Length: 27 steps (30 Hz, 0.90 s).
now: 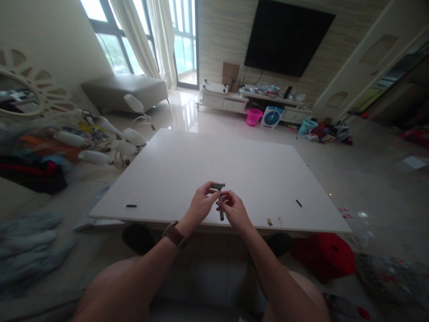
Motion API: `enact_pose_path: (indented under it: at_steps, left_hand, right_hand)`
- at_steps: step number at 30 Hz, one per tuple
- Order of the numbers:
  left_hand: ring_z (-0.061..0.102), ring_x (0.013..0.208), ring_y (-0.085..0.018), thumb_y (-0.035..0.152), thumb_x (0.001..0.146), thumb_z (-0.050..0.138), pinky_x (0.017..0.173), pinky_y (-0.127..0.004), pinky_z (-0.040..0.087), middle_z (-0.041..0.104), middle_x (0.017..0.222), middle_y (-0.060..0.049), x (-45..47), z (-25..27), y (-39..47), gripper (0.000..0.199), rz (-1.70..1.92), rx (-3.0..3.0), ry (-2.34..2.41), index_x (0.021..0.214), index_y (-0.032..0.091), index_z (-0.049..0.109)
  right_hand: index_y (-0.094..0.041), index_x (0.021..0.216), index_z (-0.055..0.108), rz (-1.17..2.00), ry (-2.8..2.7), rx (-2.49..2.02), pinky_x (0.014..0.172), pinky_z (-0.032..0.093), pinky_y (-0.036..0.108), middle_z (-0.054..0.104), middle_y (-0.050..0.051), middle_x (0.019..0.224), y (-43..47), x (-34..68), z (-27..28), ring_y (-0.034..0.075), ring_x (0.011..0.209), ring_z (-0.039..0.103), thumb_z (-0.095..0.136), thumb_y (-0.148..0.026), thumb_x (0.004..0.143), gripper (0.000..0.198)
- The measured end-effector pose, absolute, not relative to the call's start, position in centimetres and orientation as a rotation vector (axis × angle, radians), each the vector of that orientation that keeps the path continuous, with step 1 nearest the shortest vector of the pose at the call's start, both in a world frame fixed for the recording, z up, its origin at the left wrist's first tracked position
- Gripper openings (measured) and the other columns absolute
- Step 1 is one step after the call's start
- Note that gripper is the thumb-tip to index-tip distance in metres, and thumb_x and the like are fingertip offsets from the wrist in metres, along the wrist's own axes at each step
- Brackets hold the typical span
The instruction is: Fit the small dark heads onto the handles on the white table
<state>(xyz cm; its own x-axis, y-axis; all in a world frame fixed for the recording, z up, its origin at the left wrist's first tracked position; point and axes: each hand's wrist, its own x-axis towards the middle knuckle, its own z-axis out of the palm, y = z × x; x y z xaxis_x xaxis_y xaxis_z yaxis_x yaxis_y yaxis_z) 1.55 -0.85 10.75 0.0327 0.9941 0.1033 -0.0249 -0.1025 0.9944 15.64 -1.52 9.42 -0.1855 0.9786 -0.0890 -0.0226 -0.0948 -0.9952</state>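
Note:
A razor (221, 212) with a grey handle and a green-and-black head is held upright over the near edge of the white table (231, 156). My left hand (203, 201) is closed on it just below the head. My right hand (234, 208) pinches the handle from the other side. To the left on the table lies a short black strip (131, 206). Another black strip (299, 203) rests on the right. Nearer the front edge are a small yellow-and-black piece (269, 222) and a small clear piece (280, 221).
A lamp with several white shades (124, 145) stands against the table's left side. On the right floor sits a red round stool or bin (335, 255). Beyond the table are a pink basket (254, 117), a blue-and-white fan (272, 116) and a low cabinet (224, 103).

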Motion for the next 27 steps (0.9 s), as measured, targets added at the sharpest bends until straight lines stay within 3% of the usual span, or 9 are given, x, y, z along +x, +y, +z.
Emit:
enact_pose_path:
  at_steps: [9,16,27]
  left_hand:
    - [0.068,0.095,-0.019,0.032,0.085,0.067,0.072,-0.027,0.055,0.071,0.098,-0.005,1.9,10.6,-1.2,0.025,1.383,1.383,1.227,0.106,0.02,0.062]
    - [0.069,0.084,-0.017,0.031,0.087,0.066,0.074,-0.029,0.057,0.073,0.092,-0.003,1.5,11.5,-1.9,0.013,1.374,1.529,1.314,0.093,0.02,0.068]
    - [0.069,0.087,-0.016,0.028,0.085,0.071,0.07,-0.025,0.057,0.073,0.097,-0.004,1.3,11.8,-1.4,0.011,1.429,1.59,1.289,0.092,0.021,0.075]
  right_hand:
    - [-0.023,0.102,0.059,1.377,-1.328,-1.208,0.053,0.047,0.025,0.055,-0.003,0.08,-2.0,15.7,9.3,0.013,0.061,0.065,0.062,-0.031,0.079,0.024]
    - [-0.023,0.101,0.06,1.334,-1.327,-1.249,0.043,0.039,0.022,0.055,-0.003,0.082,-2.3,15.9,9.7,0.009,0.052,0.054,0.062,-0.034,0.081,0.023]
    - [-0.022,0.116,0.062,1.263,-1.336,-1.249,0.041,0.039,0.02,0.052,-0.005,0.078,-1.9,15.8,9.6,0.008,0.05,0.053,0.062,-0.039,0.084,0.036]
